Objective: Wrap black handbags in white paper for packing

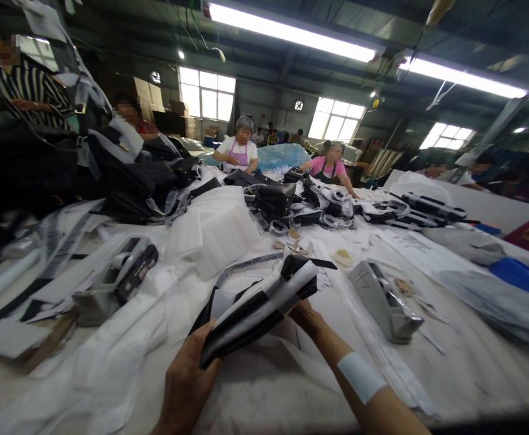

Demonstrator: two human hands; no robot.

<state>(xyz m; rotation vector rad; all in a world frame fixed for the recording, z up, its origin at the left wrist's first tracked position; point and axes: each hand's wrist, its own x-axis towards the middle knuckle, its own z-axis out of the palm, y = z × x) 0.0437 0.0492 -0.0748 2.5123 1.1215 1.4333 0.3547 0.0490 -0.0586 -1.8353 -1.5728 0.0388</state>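
At far left, we have a gray tape dispenser (116, 278) on the table (264, 405). Our left hand (192, 365) is closed on the near end of the black bag (257, 308), thumb along its upper side. The bag slants up rightward between our hands. Our right hand (304, 314) meets its underside at the far end; those fingers are hidden, so we cannot tell their closure. Further right stands a second tape dispenser (382, 305).

A slim black bag (253, 320), banded with white wrapping (275, 299), was held aslant left of the pen-marked grey plastic tape dispenser (375, 305). Its film-covered strap (250, 262) arched behind it.
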